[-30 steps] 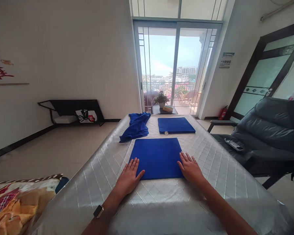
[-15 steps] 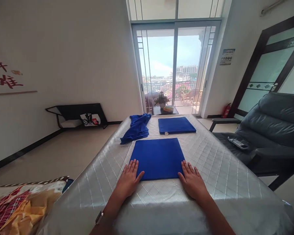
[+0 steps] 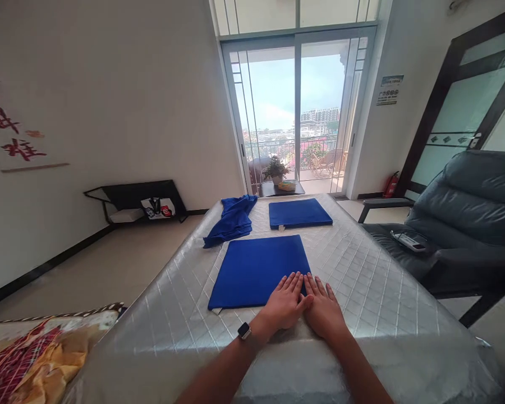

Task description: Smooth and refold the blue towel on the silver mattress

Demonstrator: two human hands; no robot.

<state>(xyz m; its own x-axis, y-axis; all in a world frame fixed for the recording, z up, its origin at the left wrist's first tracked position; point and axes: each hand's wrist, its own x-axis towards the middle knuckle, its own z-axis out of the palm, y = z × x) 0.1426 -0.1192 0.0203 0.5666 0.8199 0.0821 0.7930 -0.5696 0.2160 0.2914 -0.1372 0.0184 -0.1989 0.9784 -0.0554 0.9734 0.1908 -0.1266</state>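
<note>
A folded blue cloth (image 3: 252, 272) lies flat before me on a quilted silvery mattress (image 3: 362, 280), a small white tag showing at its near left corner. My left hand (image 3: 287, 300), a watch on its wrist, rests palm down on the cloth's near right part with fingers stretched out. Right beside it, my right hand (image 3: 323, 306) lies flat at the cloth's right edge, fingers extended. The two hands touch near the thumbs. Farther back sits a second folded blue stack (image 3: 301, 213) with a white tag. To its left is a crumpled blue cloth (image 3: 231, 219).
A dark armchair (image 3: 467, 219) with a power strip (image 3: 409, 241) on its seat stands at the right. Clothes (image 3: 33, 359) lie at the lower left. A black rack (image 3: 138, 196) leans by the left wall. Beyond the mattress, a potted plant (image 3: 276, 171) stands before sliding glass doors.
My left hand has moved right, from the cloth's left edge to beside my right hand. My right hand stays at the right edge. The view has shifted slightly.
</note>
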